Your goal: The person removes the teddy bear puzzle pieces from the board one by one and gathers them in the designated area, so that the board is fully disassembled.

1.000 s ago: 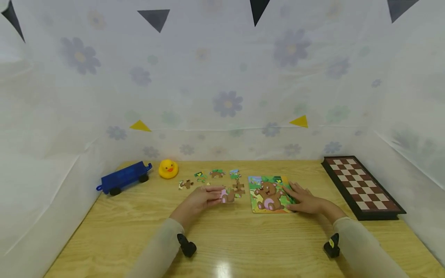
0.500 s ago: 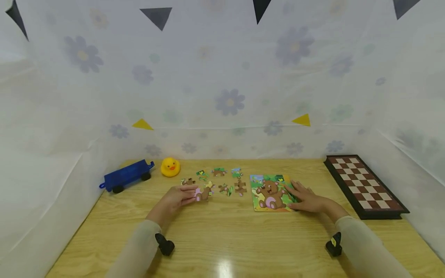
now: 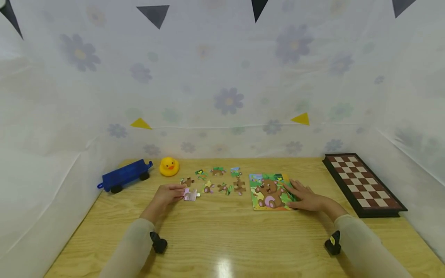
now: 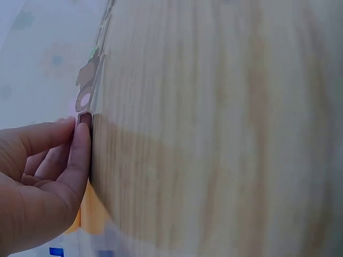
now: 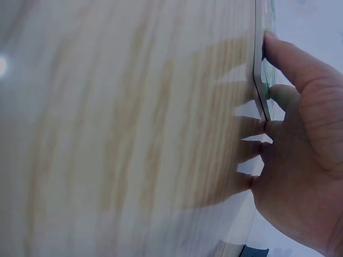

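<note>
In the head view my left hand (image 3: pixel 167 195) pinches a pinkish jigsaw puzzle piece (image 3: pixel 190 194) low over the wooden table. The left wrist view shows thumb and fingertips on the edge of that piece (image 4: pixel 84 119), with a brown and pink piece (image 4: pixel 87 85) just beyond. Several loose pieces lie behind and to the right, among them a brown one (image 3: pixel 239 186) and a bear-and-leaf one (image 3: pixel 218 171). My right hand (image 3: pixel 306 197) rests with spread fingers on the right side of a bear picture puzzle board (image 3: pixel 267 193), which lies flat.
A yellow rubber duck (image 3: pixel 169 166) and a blue toy wagon (image 3: pixel 126 176) stand at the back left of the wooden table (image 3: pixel 222 235). At the right lies a brown and white checkered game board (image 3: pixel 359 181) in a black frame. White flowered cloth walls surround the table.
My left hand has moved left, away from the middle of the table, carrying the puzzle piece to the left end of the loose pieces. My right hand stays on the puzzle board.
</note>
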A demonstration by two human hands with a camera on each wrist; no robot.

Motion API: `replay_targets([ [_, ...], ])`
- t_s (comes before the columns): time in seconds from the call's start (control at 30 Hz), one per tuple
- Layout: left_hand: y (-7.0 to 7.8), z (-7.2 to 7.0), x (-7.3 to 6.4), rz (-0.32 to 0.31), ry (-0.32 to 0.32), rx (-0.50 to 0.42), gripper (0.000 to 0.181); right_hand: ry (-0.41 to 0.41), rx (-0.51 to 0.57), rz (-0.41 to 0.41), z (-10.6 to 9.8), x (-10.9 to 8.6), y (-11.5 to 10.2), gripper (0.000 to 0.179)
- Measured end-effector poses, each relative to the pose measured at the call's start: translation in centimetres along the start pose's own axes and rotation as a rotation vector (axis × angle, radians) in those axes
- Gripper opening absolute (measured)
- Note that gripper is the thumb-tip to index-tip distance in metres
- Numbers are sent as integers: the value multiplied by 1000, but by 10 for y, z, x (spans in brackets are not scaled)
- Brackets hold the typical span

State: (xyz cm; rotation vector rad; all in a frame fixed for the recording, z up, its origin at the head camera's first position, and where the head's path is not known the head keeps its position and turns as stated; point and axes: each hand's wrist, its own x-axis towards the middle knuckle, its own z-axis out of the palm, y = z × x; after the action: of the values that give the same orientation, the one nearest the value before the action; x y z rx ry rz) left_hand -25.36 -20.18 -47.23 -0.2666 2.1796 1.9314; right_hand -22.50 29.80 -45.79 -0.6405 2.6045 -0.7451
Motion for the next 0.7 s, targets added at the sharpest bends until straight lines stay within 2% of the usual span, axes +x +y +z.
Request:
replay_targets([
  [0.2, -1, -3, -2, 67, 62, 57, 33, 14, 46, -76, 2, -1, 6, 75],
  [0.33, -4, -5, -1, 97, 67, 54, 35, 5, 18, -37, 2, 0, 4, 77],
  [0.57, -5, -12, -1, 61, 43, 3, 39, 1, -12, 6, 1, 2, 5, 77],
  [0.7, -1, -14, -1, 37, -20, -62, 43, 2, -9, 7, 1, 3, 5, 77],
])
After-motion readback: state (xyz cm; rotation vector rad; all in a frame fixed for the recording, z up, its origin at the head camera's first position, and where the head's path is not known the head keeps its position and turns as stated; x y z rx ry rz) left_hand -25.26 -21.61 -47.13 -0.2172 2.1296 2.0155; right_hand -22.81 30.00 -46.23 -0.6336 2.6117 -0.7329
